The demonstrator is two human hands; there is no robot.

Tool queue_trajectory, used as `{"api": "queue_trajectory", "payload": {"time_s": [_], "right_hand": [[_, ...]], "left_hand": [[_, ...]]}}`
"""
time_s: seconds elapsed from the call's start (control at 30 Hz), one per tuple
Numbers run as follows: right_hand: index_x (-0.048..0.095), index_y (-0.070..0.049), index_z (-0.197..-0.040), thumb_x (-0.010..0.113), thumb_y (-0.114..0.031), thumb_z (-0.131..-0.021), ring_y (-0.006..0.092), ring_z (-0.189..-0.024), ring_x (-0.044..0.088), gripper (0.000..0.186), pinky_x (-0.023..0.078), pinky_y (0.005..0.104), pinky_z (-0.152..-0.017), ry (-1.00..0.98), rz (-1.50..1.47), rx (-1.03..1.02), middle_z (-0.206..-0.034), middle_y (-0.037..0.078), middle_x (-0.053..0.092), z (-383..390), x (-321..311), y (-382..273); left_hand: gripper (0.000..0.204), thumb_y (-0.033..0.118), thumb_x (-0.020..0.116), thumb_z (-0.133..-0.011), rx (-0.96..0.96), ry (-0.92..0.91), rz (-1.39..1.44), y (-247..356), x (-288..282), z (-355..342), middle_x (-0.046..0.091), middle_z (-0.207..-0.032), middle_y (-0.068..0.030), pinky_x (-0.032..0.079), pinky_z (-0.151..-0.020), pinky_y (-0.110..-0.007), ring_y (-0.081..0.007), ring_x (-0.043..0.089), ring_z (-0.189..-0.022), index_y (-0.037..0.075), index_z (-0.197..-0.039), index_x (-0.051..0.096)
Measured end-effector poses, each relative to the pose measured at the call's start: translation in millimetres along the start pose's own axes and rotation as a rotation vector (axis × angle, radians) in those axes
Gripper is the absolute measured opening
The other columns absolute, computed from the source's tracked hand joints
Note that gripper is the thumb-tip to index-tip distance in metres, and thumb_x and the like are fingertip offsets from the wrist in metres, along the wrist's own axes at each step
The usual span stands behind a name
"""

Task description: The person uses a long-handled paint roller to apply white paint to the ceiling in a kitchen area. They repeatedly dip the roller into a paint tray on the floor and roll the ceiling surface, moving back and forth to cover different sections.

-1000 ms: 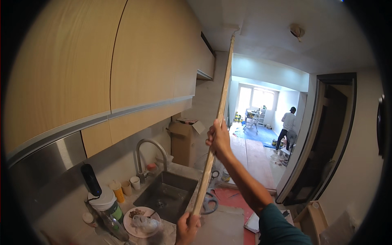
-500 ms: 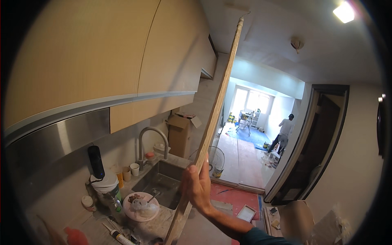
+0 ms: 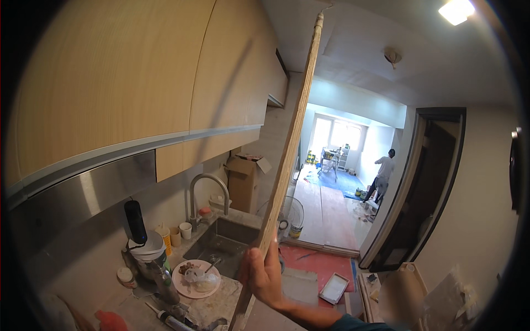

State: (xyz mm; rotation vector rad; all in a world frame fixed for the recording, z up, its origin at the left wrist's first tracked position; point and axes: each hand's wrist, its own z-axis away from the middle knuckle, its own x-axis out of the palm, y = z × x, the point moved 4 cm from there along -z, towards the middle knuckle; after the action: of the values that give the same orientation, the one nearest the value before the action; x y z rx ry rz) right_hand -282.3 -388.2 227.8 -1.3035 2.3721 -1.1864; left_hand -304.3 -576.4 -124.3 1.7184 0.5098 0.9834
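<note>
My right hand (image 3: 263, 273), at the end of a forearm in a teal sleeve, grips a long pale wooden pole (image 3: 296, 121) in the lower middle. The pole rises steeply toward the ceiling, with a wrapped tip and thin bent wire at the top. It passes in front of the steel sink (image 3: 223, 236) and curved faucet (image 3: 203, 177). Left of my hand are a plate with food and a plastic bag (image 3: 196, 278), a caulking gun (image 3: 165, 317) and paper cups (image 3: 185, 230). My left hand is not in view.
Wooden upper cabinets (image 3: 121, 71) line the left, a cardboard box (image 3: 242, 185) below. A co-worker (image 3: 385, 171) stands in the far room near a stepladder (image 3: 331, 165). A dark doorway (image 3: 422, 182) is at right; a white tray (image 3: 334, 288) lies on red floor covering (image 3: 301, 265).
My right hand has moved lower on the pole. My left hand, low on the pole a second ago, has left the view. The pole's tip sits higher in the picture, and a ceiling light appears.
</note>
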Motion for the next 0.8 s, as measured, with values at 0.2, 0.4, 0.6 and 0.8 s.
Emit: {"api": "queue_trajectory", "payload": {"time_s": [0.2, 0.4, 0.6, 0.8], "right_hand": [[0.009, -0.012, -0.158, 0.045, -0.022, -0.106, 0.0063, -0.047, 0.043, 0.065, 0.04, 0.022, -0.042, 0.079, 0.032, -0.017, -0.067, -0.002, 0.046, -67.0, -29.0, 11.2], [0.019, -0.023, -0.154, 0.047, -0.027, -0.105, 0.0053, -0.054, 0.04, 0.057, 0.036, 0.0221, -0.043, 0.128, 0.047, 0.027, -0.076, -0.004, 0.043, -156.4, -67.3, 32.5], [0.04, -0.021, -0.125, 0.048, -0.029, -0.105, 0.0059, -0.058, 0.04, 0.023, 0.037, 0.0222, -0.048, 0.105, -0.027, 0.068, -0.08, -0.004, 0.041, -248.0, -105.6, 42.5], [0.042, -0.018, -0.101, 0.05, -0.031, -0.104, 0.0078, -0.059, 0.041, 0.016, 0.036, 0.0223, -0.048, 0.103, -0.066, 0.074, -0.079, -0.002, 0.04, -331.3, -148.0, 59.6]], "left_hand": [[0.047, 0.051, 0.061, -0.094, 0.275, -0.136, -0.183, 50.4, 56.8, -59.5, 0.054, -0.067, 0.0018, 0.039, -0.049, -0.025, -0.0095, 0.05, -0.056, 0.005, -0.086, 0.057], [0.05, 0.053, 0.062, -0.094, 0.342, -0.256, -0.102, 103.0, 118.9, -126.0, 0.056, -0.073, 0.0018, 0.038, -0.05, -0.022, -0.0056, 0.049, -0.058, 0.003, -0.1, 0.059], [0.048, 0.042, 0.06, -0.097, 0.3, -0.319, -0.001, 131.7, 180.0, -192.2, 0.058, -0.078, 0.0003, 0.039, -0.05, -0.021, -0.004, 0.049, -0.058, -0.001, -0.118, 0.057], [0.044, 0.027, 0.056, -0.103, 0.373, -0.394, 0.038, 167.7, 241.1, -248.2, 0.061, -0.082, -0.004, 0.037, -0.045, -0.018, -0.0027, 0.048, -0.052, -0.005, -0.132, 0.049]]}}
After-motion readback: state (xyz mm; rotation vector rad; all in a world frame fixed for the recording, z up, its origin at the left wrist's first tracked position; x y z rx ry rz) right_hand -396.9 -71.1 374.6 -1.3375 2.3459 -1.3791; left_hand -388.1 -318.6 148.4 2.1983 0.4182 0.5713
